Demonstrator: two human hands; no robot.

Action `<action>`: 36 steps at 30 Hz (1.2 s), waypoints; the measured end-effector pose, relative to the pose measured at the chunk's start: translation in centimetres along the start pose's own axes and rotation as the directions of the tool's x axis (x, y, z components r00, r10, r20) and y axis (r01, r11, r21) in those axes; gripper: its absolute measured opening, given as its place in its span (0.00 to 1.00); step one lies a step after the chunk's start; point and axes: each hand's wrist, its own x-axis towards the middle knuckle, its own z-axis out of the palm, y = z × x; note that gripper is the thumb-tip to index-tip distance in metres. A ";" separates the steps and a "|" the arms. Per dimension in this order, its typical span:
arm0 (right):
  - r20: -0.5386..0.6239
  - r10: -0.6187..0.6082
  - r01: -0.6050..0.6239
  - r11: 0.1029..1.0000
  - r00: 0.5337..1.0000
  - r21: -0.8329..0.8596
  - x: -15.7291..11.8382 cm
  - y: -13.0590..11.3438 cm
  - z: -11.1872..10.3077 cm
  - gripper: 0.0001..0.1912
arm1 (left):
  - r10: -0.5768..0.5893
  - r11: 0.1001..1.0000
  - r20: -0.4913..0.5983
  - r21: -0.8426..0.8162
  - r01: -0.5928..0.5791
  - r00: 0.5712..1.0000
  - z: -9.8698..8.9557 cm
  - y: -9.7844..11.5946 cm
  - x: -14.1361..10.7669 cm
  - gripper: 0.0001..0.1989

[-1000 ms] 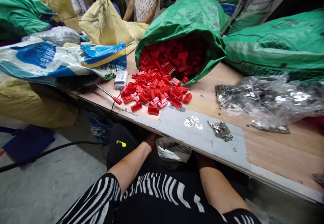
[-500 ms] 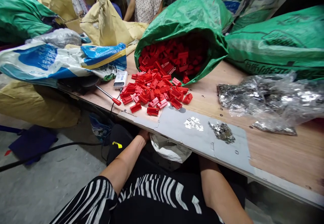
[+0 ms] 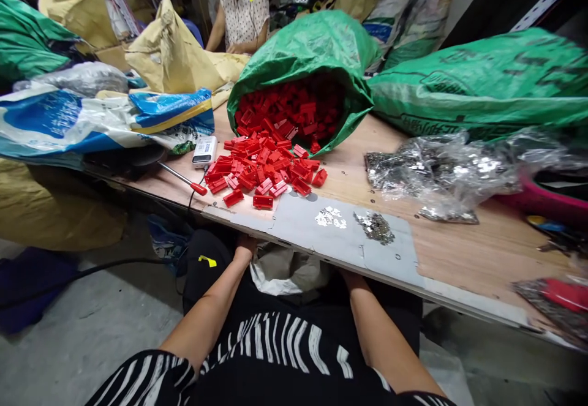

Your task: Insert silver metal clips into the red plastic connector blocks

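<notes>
Both my forearms reach down under the near edge of the table (image 3: 459, 253). My left hand (image 3: 243, 248) shows just below the edge, touching a crumpled whitish plastic bag (image 3: 275, 274) that hangs there; its fingers are hidden. My right hand is out of sight under the table. On the table, red plastic parts (image 3: 261, 164) spill from an open green sack (image 3: 312, 51). Two small piles of metal pieces (image 3: 374, 225) lie on a grey sheet (image 3: 294, 219).
A clear bag of metal pieces (image 3: 432, 170) lies at the right, another green sack (image 3: 482, 81) behind it. A red-handled tool (image 3: 184, 179) and a small white device (image 3: 204, 150) lie at the left by a blue-white bag (image 3: 92, 118). A person sits at the far side.
My view has shifted to the right and back, showing more of the table's right end. My left hand has moved a little left along the table edge, still by the whitish bag.
</notes>
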 end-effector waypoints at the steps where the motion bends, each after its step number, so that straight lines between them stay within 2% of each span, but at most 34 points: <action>1: -0.005 0.006 -0.006 1.000 1.000 0.002 -0.3 0.0 0.0 0.15 | 0.034 0.999 -0.016 0.034 -0.033 0.999 -0.4 0.2 -0.1 0.05; 5: -0.029 0.050 -0.050 0.999 0.998 0.000 -2.8 -0.4 1.1 0.21 | 0.153 0.973 -0.031 0.180 -0.145 0.988 -2.2 1.3 -1.3 0.11; 8: -0.094 0.114 -0.116 0.993 0.989 -0.007 -5.5 -1.1 2.6 0.26 | 0.235 0.934 0.004 0.274 -0.227 0.972 -3.0 2.0 -3.6 0.10; 11: -0.170 0.085 -0.092 0.995 0.982 -0.034 -7.4 -1.9 3.6 0.23 | 0.358 0.871 0.073 0.334 -0.361 0.931 -3.1 2.2 -6.9 0.13; 12: -0.170 0.070 -0.079 0.996 0.983 -0.047 -7.7 -2.1 3.6 0.22 | 0.412 0.825 0.130 0.367 -0.430 0.902 -3.0 2.1 -8.0 0.15; 13: -0.159 0.059 -0.069 0.996 0.986 -0.059 -7.9 -2.3 3.5 0.20 | 0.483 0.652 0.326 0.485 -0.583 0.812 -2.8 2.1 -8.9 0.15; 14: -0.145 0.051 -0.061 0.996 0.988 -0.066 -7.9 -2.5 3.3 0.19 | 0.489 0.432 0.518 0.555 -0.711 0.701 -2.6 2.0 -9.6 0.14; 15: -0.134 0.046 -0.056 0.996 0.990 -0.070 -7.8 -2.6 3.0 0.18 | 0.452 0.237 0.641 0.584 -0.776 0.620 -2.2 2.0 -10.1 0.14; 16: -0.128 0.044 -0.053 0.996 0.991 -0.071 -7.7 -2.7 2.6 0.17 | 0.371 0.068 0.725 0.601 -0.796 0.580 -1.8 1.9 -10.3 0.15; 17: -0.126 0.040 -0.049 0.996 0.991 -0.070 -7.6 -2.7 2.2 0.17 | 0.259 -0.061 0.780 0.602 -0.796 0.570 -1.3 1.9 -10.4 0.16; 19: -0.125 0.026 -0.036 0.997 0.992 -0.071 -7.4 -2.7 1.2 0.17 | -0.031 -0.197 0.822 0.552 -0.810 0.568 -0.2 1.6 -10.0 0.18; 20: -0.123 0.014 -0.023 0.997 0.992 -0.073 -7.4 -2.7 0.8 0.17 | -0.139 -0.202 0.826 0.517 -0.832 0.547 0.4 1.4 -9.7 0.19; 22: -0.098 -0.011 0.003 0.997 0.995 -0.078 -7.3 -2.8 0.0 0.17 | -0.266 -0.172 0.826 0.466 -0.868 0.497 1.4 0.7 -9.2 0.19; 25: -0.042 -0.037 0.034 0.996 0.998 -0.084 -7.2 -2.7 -0.9 0.17 | -0.374 -0.116 0.814 0.434 -0.893 0.444 2.5 -0.7 -8.6 0.21; 28: -0.019 -0.059 0.057 0.995 0.998 -0.077 -7.1 -2.3 -1.2 0.17 | -0.428 -0.064 0.796 0.446 -0.893 0.428 3.0 -1.9 -8.3 0.23; 30: 0.020 -0.081 0.082 0.996 0.997 -0.046 -7.1 -2.2 -0.7 0.17 | -0.446 -0.022 0.785 0.470 -0.882 0.430 3.1 -2.5 -8.1 0.24; 32: 0.075 -0.159 0.159 0.987 0.984 0.006 -6.6 -2.8 0.5 0.18 | -0.445 0.026 0.777 0.508 -0.861 0.446 3.2 -3.1 -8.1 0.25; 34: 0.109 -0.281 0.277 0.960 0.954 0.050 -5.7 -4.0 2.3 0.18 | -0.431 0.071 0.760 0.566 -0.821 0.487 3.4 -3.8 -8.1 0.21; 36: 0.156 -0.280 0.279 0.960 0.947 0.026 -4.1 -5.0 4.3 0.16 | -0.399 0.121 0.740 0.628 -0.768 0.542 3.5 -4.4 -7.9 0.17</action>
